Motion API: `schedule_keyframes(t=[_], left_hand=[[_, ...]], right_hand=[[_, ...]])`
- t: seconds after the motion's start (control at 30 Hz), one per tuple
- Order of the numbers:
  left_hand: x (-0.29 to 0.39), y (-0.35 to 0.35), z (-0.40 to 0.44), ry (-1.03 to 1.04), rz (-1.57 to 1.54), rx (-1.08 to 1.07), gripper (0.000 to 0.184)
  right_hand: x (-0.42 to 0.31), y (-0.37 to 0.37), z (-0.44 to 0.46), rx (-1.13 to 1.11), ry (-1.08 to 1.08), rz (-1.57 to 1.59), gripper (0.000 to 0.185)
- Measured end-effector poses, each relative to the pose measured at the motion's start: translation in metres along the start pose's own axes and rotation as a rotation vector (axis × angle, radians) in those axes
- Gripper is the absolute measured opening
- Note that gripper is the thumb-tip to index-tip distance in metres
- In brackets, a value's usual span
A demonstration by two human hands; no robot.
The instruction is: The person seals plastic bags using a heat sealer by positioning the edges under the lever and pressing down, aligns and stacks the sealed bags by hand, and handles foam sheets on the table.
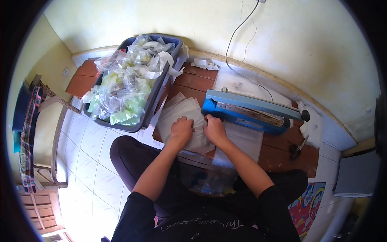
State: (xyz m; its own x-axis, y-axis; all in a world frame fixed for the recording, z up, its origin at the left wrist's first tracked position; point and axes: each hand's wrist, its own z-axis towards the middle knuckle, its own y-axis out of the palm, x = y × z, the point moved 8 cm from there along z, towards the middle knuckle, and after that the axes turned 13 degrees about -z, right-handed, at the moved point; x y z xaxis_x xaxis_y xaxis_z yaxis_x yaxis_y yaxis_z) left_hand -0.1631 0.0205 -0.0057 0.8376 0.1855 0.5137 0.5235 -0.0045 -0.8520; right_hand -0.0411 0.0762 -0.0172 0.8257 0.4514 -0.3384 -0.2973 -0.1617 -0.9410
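Note:
A fanned stack of thin translucent plastic sheets or bags (pixel 173 115) lies on the low brown wooden table (pixel 278 161). My left hand (pixel 183 129) rests on the stack with its fingers curled; what they hold, if anything, is hidden. At the stack's right edge, my right hand (pixel 213 128) has its fingers bent together near the sheets, and I cannot make out what is between them. Just beyond my right hand stands a blue bar-type sealer (pixel 250 115). More clear plastic (pixel 246 141) lies flat under and right of my right forearm.
A dark tub (pixel 155 94) heaped with filled plastic bags (pixel 125 84) stands at the left. Scissors (pixel 297 150) lie on the table's right part. White scraps (pixel 204 63) are near the wall. A black cable (pixel 227 48) hangs down behind the sealer.

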Motion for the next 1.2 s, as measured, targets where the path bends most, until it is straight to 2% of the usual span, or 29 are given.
schedule_keyframes(t=[0.17,0.3,0.37,0.4,0.43,0.47,0.5,0.53,0.6,0.73,0.77,0.8,0.87,0.93,0.97,1.03,1.07,1.13,1.17,1.2], left_hand=[[0.009,-0.017,0.002,0.025,-0.029,0.067,0.015],[0.026,-0.047,-0.004,0.076,-0.143,0.195,0.013],[0.034,-0.054,-0.007,0.111,-0.181,0.235,0.012],[0.038,-0.058,-0.009,0.131,-0.242,0.259,0.012],[0.041,-0.061,-0.011,0.152,-0.304,0.283,0.012],[0.044,-0.063,-0.012,0.155,-0.305,0.28,0.012],[0.054,-0.068,-0.015,0.264,-0.329,0.316,0.011],[0.065,-0.073,-0.018,0.376,-0.353,0.353,0.01],[0.076,-0.066,-0.021,0.437,-0.434,0.321,0.009],[0.107,-0.06,-0.032,0.606,-0.662,0.253,0.009],[0.11,-0.058,-0.032,0.614,-0.666,0.246,0.009],[0.11,-0.055,-0.03,0.59,-0.722,0.227,0.012],[0.111,-0.052,-0.026,0.574,-0.779,0.201,0.014],[0.101,-0.055,-0.02,0.436,-0.813,0.303,0.029],[0.1,-0.049,-0.017,0.444,-0.815,0.296,0.029],[0.075,-0.022,-0.002,0.171,-1.004,0.259,0.045],[0.077,-0.019,0.0,0.177,-1.005,0.253,0.045],[0.076,0.011,0.006,0.001,-1.482,-0.009,0.057],[0.079,0.009,0.007,0.009,-1.481,-0.017,0.057],[0.088,0.02,0.007,-0.054,-1.607,-0.206,0.049]], right_hand=[[-0.007,-0.025,0.004,0.233,-0.06,0.276,0.023],[-0.012,-0.046,0.004,0.327,-0.095,0.426,0.021],[0.0,-0.045,0.003,0.327,0.074,0.644,0.021],[-0.001,-0.046,0.003,0.33,0.078,0.642,0.021],[0.008,-0.041,0.002,0.33,0.195,0.905,0.021],[0.011,-0.037,-0.002,0.324,0.315,1.166,0.023],[0.01,-0.035,-0.007,0.269,0.405,1.293,0.025],[0.01,-0.043,-0.01,0.273,0.407,1.293,0.025],[0.003,-0.031,-0.017,-0.069,0.439,1.411,0.022],[0.03,-0.033,-0.022,-0.087,0.329,1.367,0.019],[0.035,-0.044,-0.022,-0.018,0.288,1.414,0.016],[0.036,-0.063,-0.025,0.052,0.246,1.46,0.014],[0.044,-0.087,-0.035,0.051,0.281,1.492,0.016],[0.052,-0.106,-0.041,0.025,0.189,1.6,0.019],[0.065,-0.11,-0.044,0.036,0.191,1.599,0.019],[0.084,-0.118,-0.048,-0.016,0.115,1.541,0.022],[0.089,-0.128,-0.053,-0.007,0.117,1.54,0.022],[0.088,-0.143,-0.063,-0.124,0.093,1.569,0.025],[0.094,-0.147,-0.065,-0.112,0.092,1.568,0.025],[0.099,-0.149,-0.068,-0.148,0.084,1.557,0.025]])
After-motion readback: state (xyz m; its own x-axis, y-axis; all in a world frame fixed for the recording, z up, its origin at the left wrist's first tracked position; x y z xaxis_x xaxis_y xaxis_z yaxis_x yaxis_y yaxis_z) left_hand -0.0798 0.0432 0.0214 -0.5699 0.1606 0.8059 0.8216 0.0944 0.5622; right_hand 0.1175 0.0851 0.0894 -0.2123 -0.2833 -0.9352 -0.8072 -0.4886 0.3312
